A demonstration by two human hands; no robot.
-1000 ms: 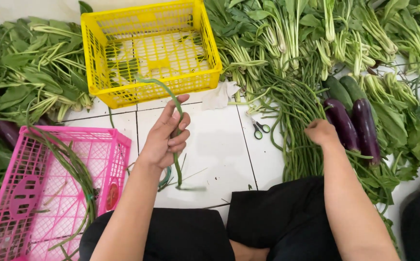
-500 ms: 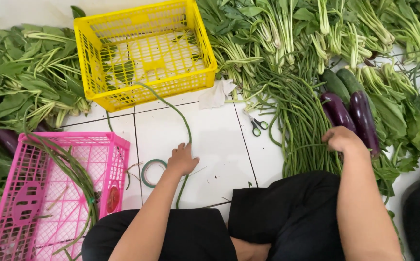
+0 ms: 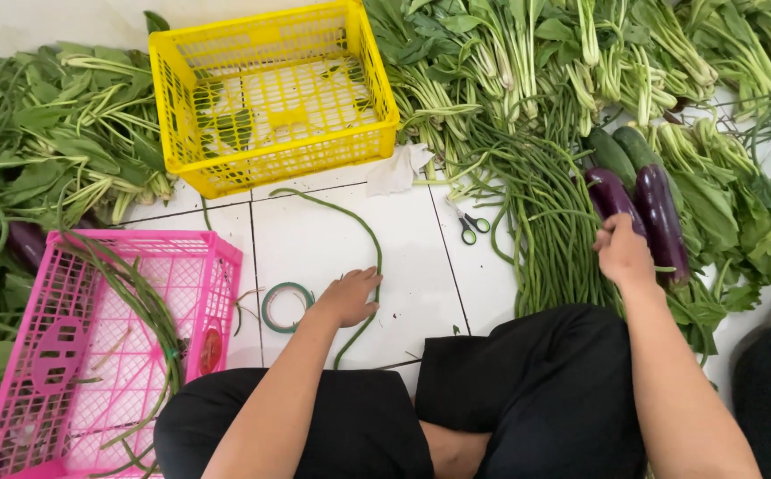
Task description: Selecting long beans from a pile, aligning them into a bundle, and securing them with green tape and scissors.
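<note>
I sit cross-legged on a white tiled floor (image 3: 323,235). My left hand (image 3: 347,297) rests flat on the floor over a single long bean (image 3: 369,239) that curves up toward the yellow crate; a green tape roll (image 3: 286,307) lies just left of it. My right hand (image 3: 620,251) reaches into the pile of long beans (image 3: 540,222) beside two purple eggplants (image 3: 660,217), fingers curled on some bean strands.
A yellow crate (image 3: 272,98) stands at the top centre. A pink crate (image 3: 93,346) with a few long beans sits at lower left. Small green scissors (image 3: 472,224) lie by the bean pile. Leafy greens (image 3: 57,142) surround both sides.
My left hand has come down from holding the long bean up and now lies on the floor beside the tape roll. My right hand has shifted slightly within the bean pile.
</note>
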